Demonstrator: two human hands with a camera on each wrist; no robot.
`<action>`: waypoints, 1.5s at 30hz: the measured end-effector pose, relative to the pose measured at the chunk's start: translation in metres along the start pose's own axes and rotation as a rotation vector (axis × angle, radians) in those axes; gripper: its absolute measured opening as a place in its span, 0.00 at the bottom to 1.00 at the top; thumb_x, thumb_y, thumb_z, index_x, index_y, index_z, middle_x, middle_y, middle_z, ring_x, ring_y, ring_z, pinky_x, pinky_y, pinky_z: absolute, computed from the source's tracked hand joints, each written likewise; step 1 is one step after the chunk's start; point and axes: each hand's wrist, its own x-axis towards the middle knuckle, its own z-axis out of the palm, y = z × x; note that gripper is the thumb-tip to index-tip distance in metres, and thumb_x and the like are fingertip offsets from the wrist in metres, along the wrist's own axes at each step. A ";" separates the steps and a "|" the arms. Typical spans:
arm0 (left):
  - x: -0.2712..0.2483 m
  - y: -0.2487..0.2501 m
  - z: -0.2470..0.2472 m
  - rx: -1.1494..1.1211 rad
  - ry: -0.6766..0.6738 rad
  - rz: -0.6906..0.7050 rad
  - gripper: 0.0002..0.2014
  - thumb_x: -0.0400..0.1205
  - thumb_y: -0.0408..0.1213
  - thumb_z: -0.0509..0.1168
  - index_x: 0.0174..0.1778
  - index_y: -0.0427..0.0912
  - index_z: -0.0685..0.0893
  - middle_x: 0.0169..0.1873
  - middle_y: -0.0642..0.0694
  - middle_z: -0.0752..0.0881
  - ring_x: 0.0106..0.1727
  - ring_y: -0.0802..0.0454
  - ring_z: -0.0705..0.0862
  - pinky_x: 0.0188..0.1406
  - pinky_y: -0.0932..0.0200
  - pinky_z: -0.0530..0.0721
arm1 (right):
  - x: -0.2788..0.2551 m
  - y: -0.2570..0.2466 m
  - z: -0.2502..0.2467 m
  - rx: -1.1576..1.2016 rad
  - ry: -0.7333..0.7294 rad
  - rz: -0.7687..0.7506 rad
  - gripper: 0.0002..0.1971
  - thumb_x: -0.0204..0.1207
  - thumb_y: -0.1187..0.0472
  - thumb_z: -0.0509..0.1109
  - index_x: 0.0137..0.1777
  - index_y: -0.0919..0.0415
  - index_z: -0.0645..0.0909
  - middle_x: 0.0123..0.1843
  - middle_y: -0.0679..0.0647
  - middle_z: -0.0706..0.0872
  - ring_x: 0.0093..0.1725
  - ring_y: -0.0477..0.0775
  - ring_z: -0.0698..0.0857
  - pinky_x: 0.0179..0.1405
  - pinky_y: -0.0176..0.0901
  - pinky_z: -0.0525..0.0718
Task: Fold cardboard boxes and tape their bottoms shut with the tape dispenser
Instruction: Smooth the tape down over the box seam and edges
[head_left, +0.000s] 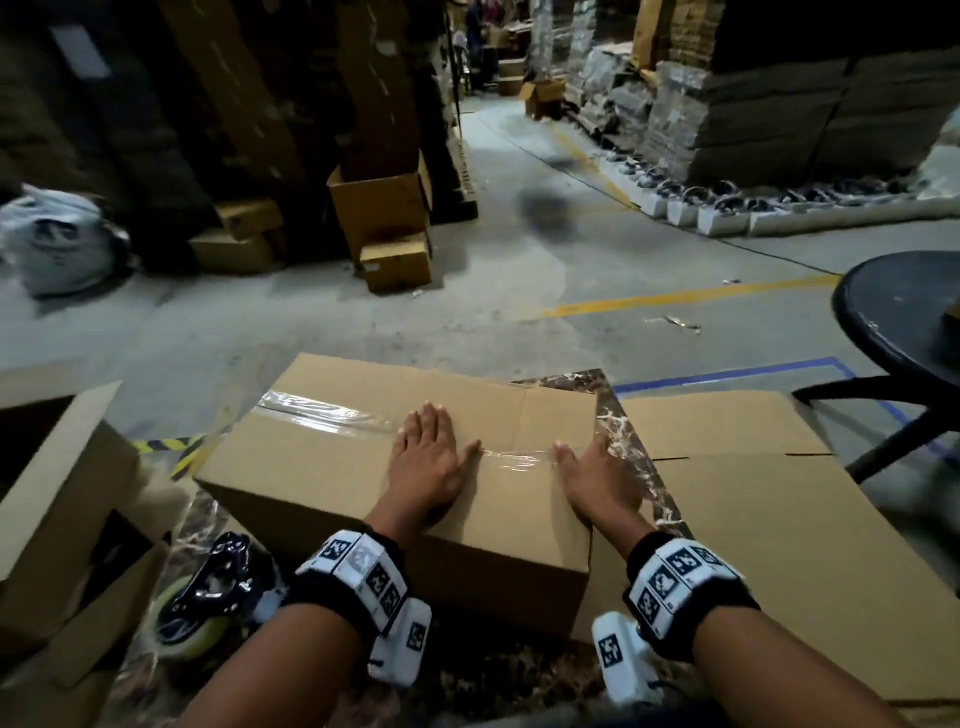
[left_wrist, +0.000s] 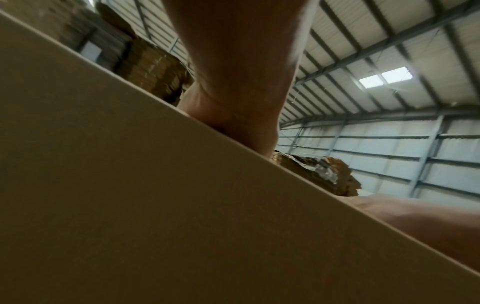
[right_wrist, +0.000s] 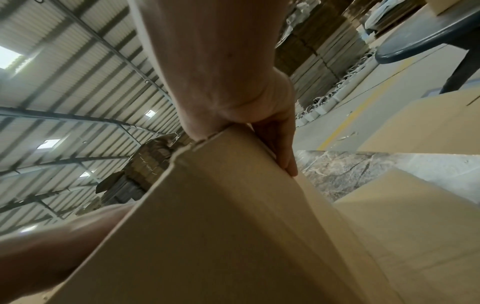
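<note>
A folded cardboard box (head_left: 322, 467) lies on a marble-patterned surface, flaps closed on top. Clear tape (head_left: 322, 415) runs along the centre seam. My left hand (head_left: 426, 457) lies flat on the top near the middle, fingers straight, thumb at the tape. My right hand (head_left: 597, 483) rests on the box's right end, thumb on the tape. In the right wrist view its fingers (right_wrist: 280, 144) reach straight down the box's (right_wrist: 233, 226) side wall. The left wrist view shows only the box wall (left_wrist: 155, 205) and the heel of the left hand (left_wrist: 233, 92). The black tape dispenser (head_left: 213, 592) lies at the box's near left.
Flattened cardboard sheets (head_left: 753, 493) lie to the right of the box. An open box (head_left: 57, 493) stands at the left. A dark round stool (head_left: 909, 312) is at the far right. Several boxes (head_left: 384, 208) and cardboard stacks stand across the concrete floor.
</note>
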 end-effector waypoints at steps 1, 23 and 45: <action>0.004 -0.009 -0.003 -0.011 0.010 -0.057 0.43 0.85 0.67 0.37 0.86 0.38 0.38 0.85 0.38 0.37 0.86 0.40 0.36 0.84 0.42 0.39 | 0.001 0.000 -0.001 0.006 -0.012 -0.015 0.32 0.84 0.36 0.55 0.77 0.60 0.63 0.68 0.63 0.81 0.64 0.66 0.81 0.48 0.51 0.73; 0.067 -0.234 -0.080 -0.110 0.177 -0.261 0.27 0.86 0.57 0.57 0.69 0.37 0.71 0.61 0.30 0.81 0.61 0.31 0.81 0.54 0.42 0.80 | 0.085 -0.030 -0.027 0.131 -0.080 0.022 0.32 0.82 0.38 0.63 0.78 0.57 0.71 0.72 0.63 0.81 0.64 0.67 0.81 0.51 0.48 0.74; 0.076 -0.246 -0.064 -1.260 0.021 -0.530 0.20 0.86 0.49 0.63 0.55 0.33 0.84 0.54 0.36 0.87 0.53 0.40 0.85 0.55 0.47 0.84 | -0.042 -0.231 0.105 -0.171 -0.196 -0.329 0.36 0.84 0.38 0.55 0.87 0.51 0.49 0.89 0.54 0.50 0.87 0.57 0.50 0.84 0.61 0.54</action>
